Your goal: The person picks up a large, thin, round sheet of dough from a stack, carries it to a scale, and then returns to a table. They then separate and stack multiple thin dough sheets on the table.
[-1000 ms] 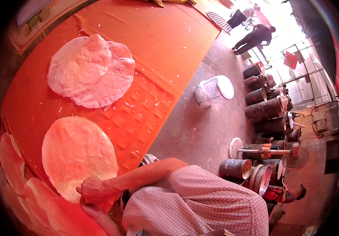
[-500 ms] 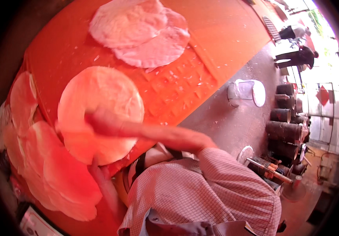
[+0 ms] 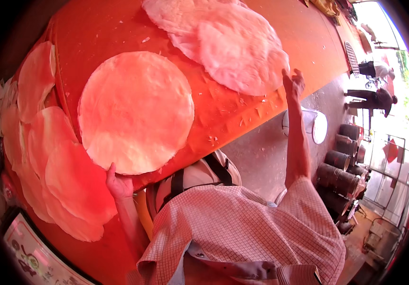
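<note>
A pale round sheet (image 3: 135,109), thin and floppy-looking, lies flat on the orange-red table (image 3: 304,28) before me. At its near edge, my left hand (image 3: 120,185) lays the thumb over the rim, and the other fingers seem to pass under it. My right hand (image 3: 294,83) is stretched out to the far right, fingers apart and slightly bent. Its fingertips are at the right edge of a loose pile of similar sheets (image 3: 242,50); whether they touch it I cannot tell. The sheets' material is hard to make out under the red light.
More overlapping round sheets (image 3: 74,190) hang at the left side of the table. A white tub (image 3: 313,124) stands on the floor beyond the right table edge. Dark drums (image 3: 337,178) line the right. Two people (image 3: 375,99) stand in the background. Small scraps litter the table.
My right hand has left the round sheet and swung right to the pile. My left hand stays at the near rim. The view has shifted, and the pile's top sheet appears farther right.
</note>
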### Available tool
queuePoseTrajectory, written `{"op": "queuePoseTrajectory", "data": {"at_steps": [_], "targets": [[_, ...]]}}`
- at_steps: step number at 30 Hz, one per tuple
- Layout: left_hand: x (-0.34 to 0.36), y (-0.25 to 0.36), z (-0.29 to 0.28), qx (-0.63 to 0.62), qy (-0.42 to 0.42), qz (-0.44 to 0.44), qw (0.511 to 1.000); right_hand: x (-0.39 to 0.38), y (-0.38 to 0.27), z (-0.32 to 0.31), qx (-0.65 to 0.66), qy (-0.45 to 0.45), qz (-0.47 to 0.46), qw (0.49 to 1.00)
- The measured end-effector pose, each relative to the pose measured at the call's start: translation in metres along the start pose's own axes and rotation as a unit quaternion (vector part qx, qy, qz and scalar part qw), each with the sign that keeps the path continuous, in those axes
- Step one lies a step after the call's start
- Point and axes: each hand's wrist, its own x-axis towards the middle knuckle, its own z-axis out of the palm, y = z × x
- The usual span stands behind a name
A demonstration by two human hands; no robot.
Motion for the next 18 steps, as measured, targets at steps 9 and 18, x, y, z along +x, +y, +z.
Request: {"op": "queuePoseTrajectory", "data": {"at_steps": [9, 18], "targets": [[0.015, 0.005, 0.064, 0.203, -0.040, 0.116, 0.971, -0.237, -0.273, 0.010, 0.300, -0.675, -0.165, 0.653], [-0.009, 0.012, 0.102, 0.130, -0.027, 0.160, 0.978, -0.271, -0.275, 0.047, 0.258, -0.512, -0.269, 0.774]]}}
